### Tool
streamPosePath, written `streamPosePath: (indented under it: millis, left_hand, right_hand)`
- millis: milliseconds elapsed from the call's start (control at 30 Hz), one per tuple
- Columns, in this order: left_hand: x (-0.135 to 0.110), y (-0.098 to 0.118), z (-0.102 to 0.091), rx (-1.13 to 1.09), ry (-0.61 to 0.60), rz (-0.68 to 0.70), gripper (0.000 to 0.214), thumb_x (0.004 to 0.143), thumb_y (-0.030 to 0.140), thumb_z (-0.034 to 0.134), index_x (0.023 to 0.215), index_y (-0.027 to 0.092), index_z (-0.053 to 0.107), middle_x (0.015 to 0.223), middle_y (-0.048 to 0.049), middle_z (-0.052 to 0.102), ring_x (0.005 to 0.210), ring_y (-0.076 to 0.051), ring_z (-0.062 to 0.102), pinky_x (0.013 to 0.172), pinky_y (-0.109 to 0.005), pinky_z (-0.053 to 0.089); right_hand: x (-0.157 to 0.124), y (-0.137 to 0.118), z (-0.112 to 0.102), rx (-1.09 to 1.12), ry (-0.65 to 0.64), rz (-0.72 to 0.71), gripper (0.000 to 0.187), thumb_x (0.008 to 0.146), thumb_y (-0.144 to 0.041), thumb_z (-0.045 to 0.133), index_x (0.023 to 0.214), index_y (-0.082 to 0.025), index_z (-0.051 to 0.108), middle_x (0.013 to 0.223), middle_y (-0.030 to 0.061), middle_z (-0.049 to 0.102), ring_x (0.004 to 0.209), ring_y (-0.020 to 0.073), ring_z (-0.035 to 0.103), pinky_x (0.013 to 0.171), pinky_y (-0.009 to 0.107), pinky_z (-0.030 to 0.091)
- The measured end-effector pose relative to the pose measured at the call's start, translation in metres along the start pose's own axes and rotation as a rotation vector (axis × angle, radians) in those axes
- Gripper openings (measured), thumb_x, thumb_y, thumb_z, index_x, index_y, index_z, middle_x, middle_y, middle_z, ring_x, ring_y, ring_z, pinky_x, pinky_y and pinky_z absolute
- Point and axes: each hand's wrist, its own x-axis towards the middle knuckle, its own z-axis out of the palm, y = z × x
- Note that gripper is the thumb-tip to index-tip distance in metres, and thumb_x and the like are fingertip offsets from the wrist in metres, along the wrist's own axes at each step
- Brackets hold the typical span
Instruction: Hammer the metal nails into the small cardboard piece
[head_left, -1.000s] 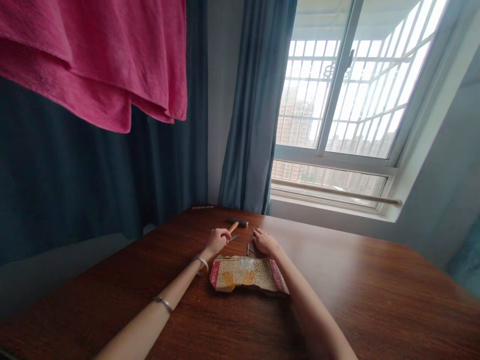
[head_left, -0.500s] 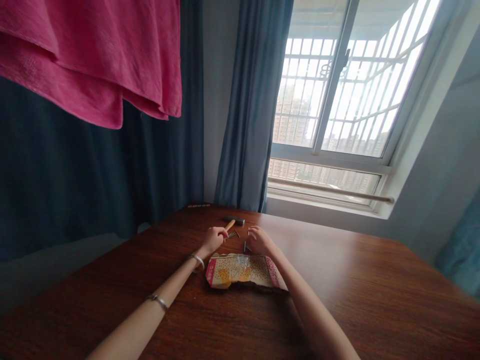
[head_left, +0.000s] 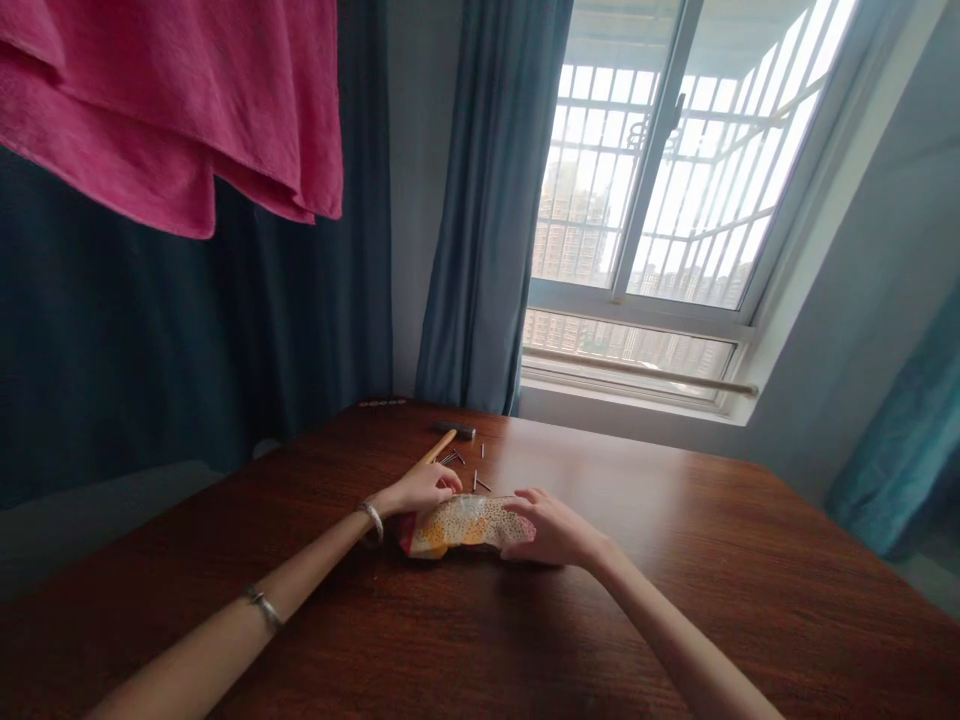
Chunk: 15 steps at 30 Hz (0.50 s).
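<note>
A flat, torn piece of printed cardboard [head_left: 465,525], cream with dots, yellow patches and pink ends, lies before me with clear tape on top. My left hand [head_left: 421,488] is over its upper left edge, fingers loosely bent; I cannot tell if the fingertips touch it. Over the right end spreads my right hand [head_left: 559,530], thumb apart from the fingers. Just beyond the cardboard are several nails, one standing on end or tilted [head_left: 475,480] and one off by itself [head_left: 482,451]. A hammer [head_left: 455,431] with a wooden handle lies behind my left hand, which hides the handle's end.
The brown wooden table [head_left: 660,600] reaches to the wall below a barred window [head_left: 637,200]. Dark blue curtains [head_left: 480,250] hang behind it. A pink towel [head_left: 247,110] hangs at upper left, well above the table.
Both hands have drawn back from the nails toward the cardboard, the right one moving to its right end and opening. The view has shifted slightly; the nails and hammer look unmoved.
</note>
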Motion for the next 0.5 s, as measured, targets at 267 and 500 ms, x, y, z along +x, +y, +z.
streamPosePath:
  millis: [267, 500]
  left_hand:
    - [0.003, 0.005, 0.004, 0.101, -0.137, -0.046, 0.020, 0.064, 0.033, 0.056, 0.069, 0.018, 0.068, 0.069, -0.0017, 0.067, 0.066, -0.016, 0.057, 0.059, -0.020, 0.038]
    - [0.013, 0.016, 0.009, 0.157, -0.245, -0.037, 0.029, 0.062, 0.044, 0.060, 0.070, 0.017, 0.066, 0.066, -0.0021, 0.064, 0.062, -0.016, 0.056, 0.054, -0.021, 0.036]
  right_hand:
    - [-0.017, 0.000, 0.018, -0.045, 0.022, -0.016, 0.046, 0.076, -0.046, 0.055, 0.118, -0.028, 0.053, 0.131, 0.0083, 0.043, 0.115, 0.0246, 0.042, 0.095, 0.036, 0.035]
    - [-0.028, -0.006, 0.020, -0.069, 0.035, 0.016, 0.050, 0.078, -0.050, 0.050, 0.124, -0.030, 0.047, 0.136, 0.0071, 0.037, 0.124, 0.0271, 0.032, 0.099, 0.041, 0.031]
